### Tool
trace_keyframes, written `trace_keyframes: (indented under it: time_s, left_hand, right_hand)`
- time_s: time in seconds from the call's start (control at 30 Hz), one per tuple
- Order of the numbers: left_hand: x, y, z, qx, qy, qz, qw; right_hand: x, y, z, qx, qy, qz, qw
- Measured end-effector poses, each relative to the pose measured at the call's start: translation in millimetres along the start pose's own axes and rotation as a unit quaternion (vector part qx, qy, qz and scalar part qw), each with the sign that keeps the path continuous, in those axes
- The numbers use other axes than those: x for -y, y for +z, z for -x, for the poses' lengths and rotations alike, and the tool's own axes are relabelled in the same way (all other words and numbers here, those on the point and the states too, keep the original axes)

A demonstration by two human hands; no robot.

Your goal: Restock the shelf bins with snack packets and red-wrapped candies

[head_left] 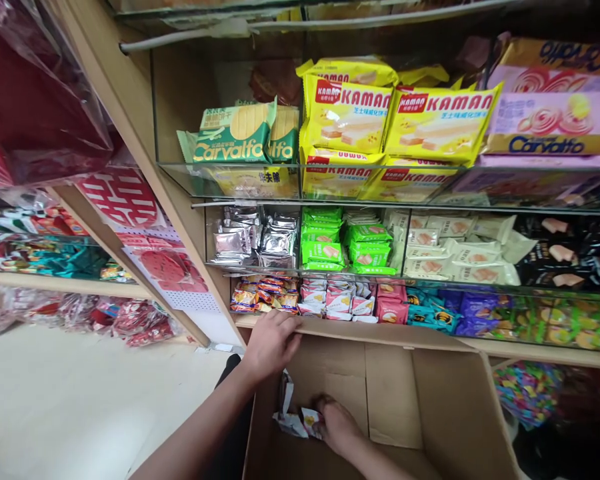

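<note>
Right hand [339, 427] is low in the open brown cardboard box [430, 400], fingers clamped on small white-and-orange foil snack packets [299, 421] that stick out to its left. Left hand [273, 343] is higher, fingers curled over the box's far rim. Similar white-and-red shelf packets [330, 300] sit just beyond.

Snack shop: stocked glass shelves [300, 170].
</note>
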State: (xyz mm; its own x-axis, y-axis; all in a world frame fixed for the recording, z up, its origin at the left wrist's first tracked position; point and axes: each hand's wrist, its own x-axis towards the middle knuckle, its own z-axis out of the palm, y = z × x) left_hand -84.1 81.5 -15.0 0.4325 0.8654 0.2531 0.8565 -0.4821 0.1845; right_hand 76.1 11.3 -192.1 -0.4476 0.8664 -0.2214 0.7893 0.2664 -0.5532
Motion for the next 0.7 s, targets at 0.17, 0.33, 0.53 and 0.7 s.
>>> trace_keyframes:
  time_s: [0.17,0.33,0.53,0.7]
  left_hand:
    - [6,0.8,-1,-0.016,0.021,0.038,0.999]
    - [-14,-5.9,7,-0.091,0.027,0.193,0.977]
    - [-71,-1.6,17,0.057,-0.108,0.552,0.825]
    - [-81,10.5,18,0.102,-0.188,0.682,0.699]
  right_hand:
    - [-2,-63,31,-0.050,0.039,-0.125,0.990]
    - [12,-132,65,-0.056,0.049,-0.440,0.895]
    - [34,-154,77,-0.131,0.044,-0.525,0.840]
    - [39,-145,75,-0.169,0.051,-0.558,0.811]
